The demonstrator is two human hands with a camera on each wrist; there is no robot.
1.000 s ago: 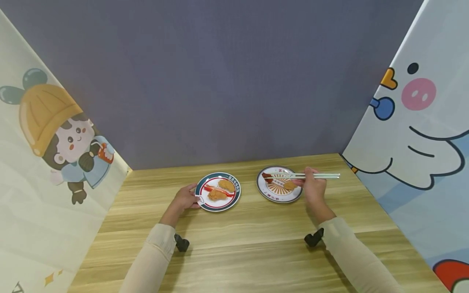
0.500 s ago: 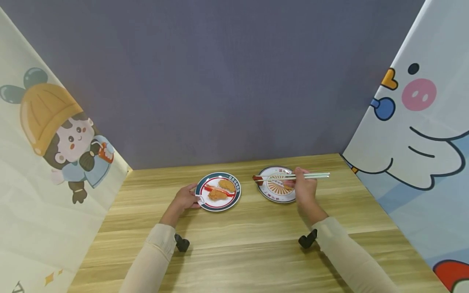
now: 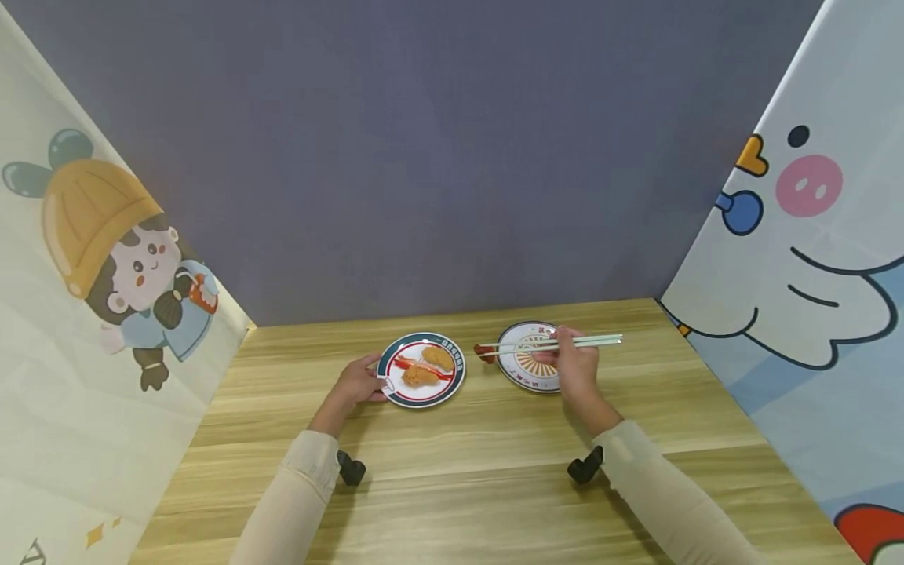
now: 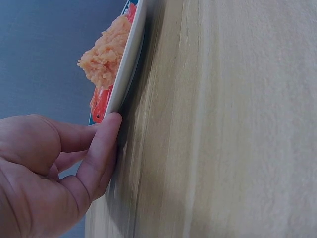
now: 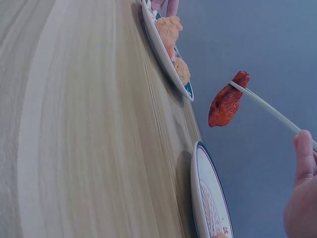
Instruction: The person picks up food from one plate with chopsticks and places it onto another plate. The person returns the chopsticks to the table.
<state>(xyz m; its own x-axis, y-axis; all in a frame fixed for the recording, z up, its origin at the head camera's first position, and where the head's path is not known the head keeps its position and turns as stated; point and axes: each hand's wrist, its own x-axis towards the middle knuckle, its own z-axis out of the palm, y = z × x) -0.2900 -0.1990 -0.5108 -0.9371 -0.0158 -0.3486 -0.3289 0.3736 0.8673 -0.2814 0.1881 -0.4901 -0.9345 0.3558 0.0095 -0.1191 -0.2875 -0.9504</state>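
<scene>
My left hand (image 3: pixel 359 380) pinches the near-left rim of a teal-rimmed plate (image 3: pixel 398 346), thumb above and fingers beneath. On that plate lie two golden fried pieces (image 4: pixel 105 53) and a red shrimp (image 4: pixel 102 101). My right hand (image 3: pixel 580 372) holds a pair of pale green chopsticks (image 5: pixel 272 111). Their tips clasp a glossy red-brown roasted chicken wing (image 5: pixel 228 105), which hangs in the air between both plates. Below the right hand sits a second plate (image 5: pixel 195 186) with a sunburst pattern; a fried piece (image 5: pixel 219 235) shows at its edge in the right wrist view.
Both plates stand on a wood-grain table (image 3: pixel 452 486), near its back edge. A grey panel (image 3: pixel 452 157) rises behind, and cartoon-printed panels (image 3: pixel 812 259) flank the sides. A black wrist mount (image 3: pixel 351 468) sits on each sleeve.
My right hand has moved left, carrying the chicken wing in the chopsticks off the right plate and into the gap between plates. The left hand and its plate have stayed put.
</scene>
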